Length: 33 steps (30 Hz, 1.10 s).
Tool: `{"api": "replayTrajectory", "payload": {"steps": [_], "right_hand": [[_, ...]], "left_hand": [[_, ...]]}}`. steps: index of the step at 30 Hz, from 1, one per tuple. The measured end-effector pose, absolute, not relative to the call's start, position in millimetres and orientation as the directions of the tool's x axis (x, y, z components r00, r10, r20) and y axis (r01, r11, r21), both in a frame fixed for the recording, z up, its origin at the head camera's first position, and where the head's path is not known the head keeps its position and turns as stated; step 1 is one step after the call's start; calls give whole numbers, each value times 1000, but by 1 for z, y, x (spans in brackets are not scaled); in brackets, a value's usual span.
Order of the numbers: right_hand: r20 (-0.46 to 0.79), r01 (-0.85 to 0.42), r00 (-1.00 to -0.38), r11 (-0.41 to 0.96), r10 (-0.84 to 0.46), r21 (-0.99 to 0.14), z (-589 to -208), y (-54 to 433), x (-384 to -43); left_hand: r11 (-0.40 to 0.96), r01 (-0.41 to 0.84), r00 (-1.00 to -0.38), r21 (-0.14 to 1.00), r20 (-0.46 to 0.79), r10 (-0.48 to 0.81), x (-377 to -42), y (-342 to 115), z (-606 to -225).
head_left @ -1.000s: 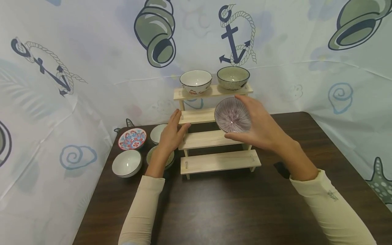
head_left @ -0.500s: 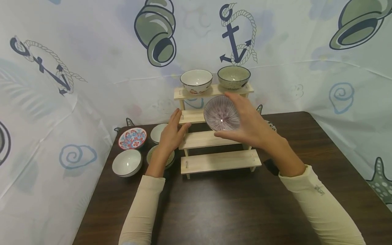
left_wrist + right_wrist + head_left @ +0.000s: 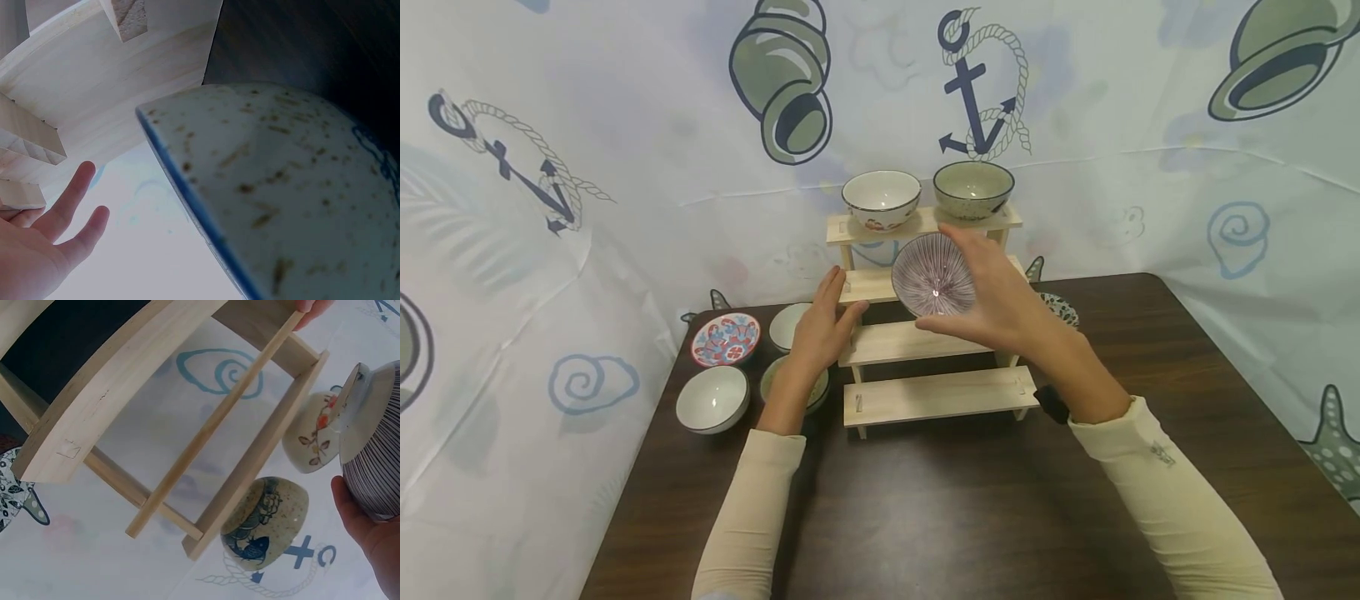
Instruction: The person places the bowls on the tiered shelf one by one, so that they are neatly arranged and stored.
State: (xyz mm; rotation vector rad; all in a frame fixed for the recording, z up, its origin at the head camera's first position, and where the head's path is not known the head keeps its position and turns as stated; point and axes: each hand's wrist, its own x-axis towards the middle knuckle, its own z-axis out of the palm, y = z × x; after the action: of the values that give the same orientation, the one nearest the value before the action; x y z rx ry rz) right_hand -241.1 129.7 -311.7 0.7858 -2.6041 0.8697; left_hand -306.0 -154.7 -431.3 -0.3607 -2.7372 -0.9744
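Note:
My right hand (image 3: 1003,300) grips a bowl with fine purple stripes (image 3: 928,271) between thumb and fingers. The bowl tilts its inside toward the head camera, in front of the second-highest shelf (image 3: 868,286) of a wooden tiered stand (image 3: 940,396). In the right wrist view, the bowl's striped outside (image 3: 378,450) shows at the right edge. My left hand (image 3: 820,329) is at the stand's left side, its fingers extended by the shelf ends. A speckled bowl with a blue rim (image 3: 269,181) fills much of the left wrist view, near those fingers (image 3: 72,194).
A white bowl (image 3: 882,200) and a greenish bowl (image 3: 973,190) stand on the top shelf. Left of the stand are a red-and-blue patterned bowl (image 3: 726,337), a white bowl (image 3: 712,400) and others partly hidden. Behind my right wrist sits a black-and-white patterned bowl (image 3: 1060,308).
My right hand has carried the striped bowl leftward along the stand, bringing the patterned bowl behind the wrist into view. My left hand has stayed in place.

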Motion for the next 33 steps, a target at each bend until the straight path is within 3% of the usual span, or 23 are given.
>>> {"api": "replayTrajectory", "payload": {"steps": [12, 33], "right_hand": [[448, -589, -800, 668, -400, -455, -320, 124, -255], [420, -540, -834, 687, -358, -486, -314, 100, -271]], "left_hand": [[758, 292, -949, 583, 273, 156, -305, -153, -431], [755, 294, -950, 587, 263, 165, -305, -154, -429]]}}
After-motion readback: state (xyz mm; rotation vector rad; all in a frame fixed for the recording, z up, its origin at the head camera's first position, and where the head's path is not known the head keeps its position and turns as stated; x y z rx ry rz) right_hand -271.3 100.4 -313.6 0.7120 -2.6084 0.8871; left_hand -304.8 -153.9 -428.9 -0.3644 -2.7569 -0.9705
